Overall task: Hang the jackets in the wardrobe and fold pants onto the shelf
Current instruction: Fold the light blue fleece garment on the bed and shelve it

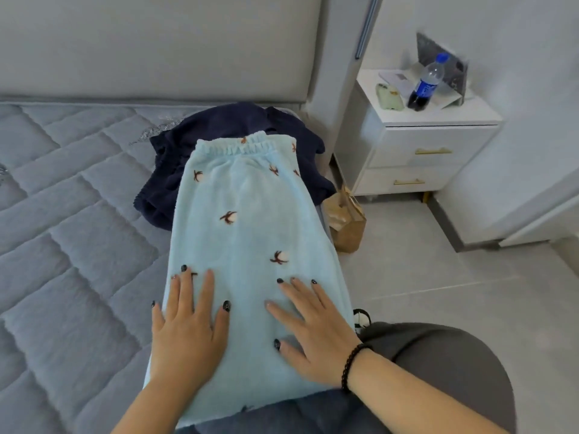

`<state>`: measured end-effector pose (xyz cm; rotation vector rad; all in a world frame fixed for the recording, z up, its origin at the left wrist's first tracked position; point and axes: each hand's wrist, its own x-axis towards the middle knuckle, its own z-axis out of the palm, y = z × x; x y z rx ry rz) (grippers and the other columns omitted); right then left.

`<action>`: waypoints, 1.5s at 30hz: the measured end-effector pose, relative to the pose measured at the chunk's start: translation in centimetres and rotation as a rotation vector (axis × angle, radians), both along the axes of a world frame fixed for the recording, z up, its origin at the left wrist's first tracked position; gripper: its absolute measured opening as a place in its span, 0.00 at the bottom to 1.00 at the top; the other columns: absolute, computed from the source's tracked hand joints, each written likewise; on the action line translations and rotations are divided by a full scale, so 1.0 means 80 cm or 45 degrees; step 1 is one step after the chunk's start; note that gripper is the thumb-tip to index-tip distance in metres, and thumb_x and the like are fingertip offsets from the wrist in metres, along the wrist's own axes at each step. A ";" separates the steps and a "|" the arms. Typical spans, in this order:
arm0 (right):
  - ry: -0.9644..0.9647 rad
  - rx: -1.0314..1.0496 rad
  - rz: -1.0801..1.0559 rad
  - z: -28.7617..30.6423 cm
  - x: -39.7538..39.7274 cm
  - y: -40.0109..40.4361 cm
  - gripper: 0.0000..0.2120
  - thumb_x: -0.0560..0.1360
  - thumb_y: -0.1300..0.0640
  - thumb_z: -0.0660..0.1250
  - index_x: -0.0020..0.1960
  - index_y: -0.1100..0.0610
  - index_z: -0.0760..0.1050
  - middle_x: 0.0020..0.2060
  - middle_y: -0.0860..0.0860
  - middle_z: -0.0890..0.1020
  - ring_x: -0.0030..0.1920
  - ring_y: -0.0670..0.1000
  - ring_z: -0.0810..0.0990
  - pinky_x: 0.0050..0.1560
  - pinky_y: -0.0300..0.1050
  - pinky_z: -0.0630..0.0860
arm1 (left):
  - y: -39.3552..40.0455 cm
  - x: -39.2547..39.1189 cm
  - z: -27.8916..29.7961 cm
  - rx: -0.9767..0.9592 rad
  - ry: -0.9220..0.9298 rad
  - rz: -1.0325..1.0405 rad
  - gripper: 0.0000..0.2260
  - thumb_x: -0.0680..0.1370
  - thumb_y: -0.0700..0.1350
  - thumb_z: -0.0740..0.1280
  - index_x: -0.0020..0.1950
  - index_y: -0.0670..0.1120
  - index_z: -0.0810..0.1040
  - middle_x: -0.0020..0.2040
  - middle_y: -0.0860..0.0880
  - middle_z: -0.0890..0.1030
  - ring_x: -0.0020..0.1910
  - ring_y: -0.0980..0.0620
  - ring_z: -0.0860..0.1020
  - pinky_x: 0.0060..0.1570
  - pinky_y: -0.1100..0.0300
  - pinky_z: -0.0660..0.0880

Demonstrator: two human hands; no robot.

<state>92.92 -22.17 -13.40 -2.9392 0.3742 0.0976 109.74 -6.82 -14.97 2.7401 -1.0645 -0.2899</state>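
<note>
Light blue fleece pants point(250, 245) lie flat on the quilted mattress point(72, 214), legs together, waistband far beyond the fingertips and resting on a dark navy garment point(225, 126). Left hand point(188, 330) and right hand point(310, 336) both press palm-down near the hem end, fingers straight and spread, gripping nothing. Risks, as I judge them: the pants' right edge, just past the right little finger, runs along the mattress edge, so a careless fold could let plush fabric slide toward the floor; the lumpy navy garment under the waistband may bunch the fold or get dragged with it. Fabric looks thick, fuzzy, limp, with small brown-and-white motifs and a ruffled elastic waist. Mattress stitching forms raised diamond channels. A paper bag point(347, 227) sits below.
</note>
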 end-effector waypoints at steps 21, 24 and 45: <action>-0.228 0.111 -0.104 0.086 -0.089 0.034 0.25 0.64 0.60 0.63 0.61 0.54 0.78 0.53 0.51 0.82 0.52 0.56 0.79 0.51 0.54 0.77 | 0.099 -0.038 0.091 -0.287 0.035 -0.452 0.13 0.62 0.43 0.65 0.42 0.55 0.82 0.34 0.57 0.82 0.30 0.53 0.79 0.26 0.61 0.72; -0.467 0.356 -0.343 0.122 -0.117 0.034 0.22 0.65 0.55 0.65 0.59 0.48 0.79 0.53 0.38 0.80 0.53 0.44 0.77 0.56 0.41 0.75 | 0.104 -0.037 0.131 -0.445 0.375 -0.297 0.12 0.67 0.38 0.65 0.38 0.54 0.83 0.32 0.56 0.82 0.32 0.56 0.79 0.30 0.62 0.74; -1.100 1.275 -1.124 0.067 0.017 -0.055 0.23 0.66 0.54 0.76 0.59 0.54 0.76 0.52 0.47 0.83 0.53 0.47 0.81 0.51 0.46 0.80 | -0.002 0.003 0.064 -1.100 0.570 0.668 0.22 0.77 0.59 0.64 0.65 0.47 0.75 0.48 0.56 0.81 0.48 0.57 0.78 0.43 0.63 0.72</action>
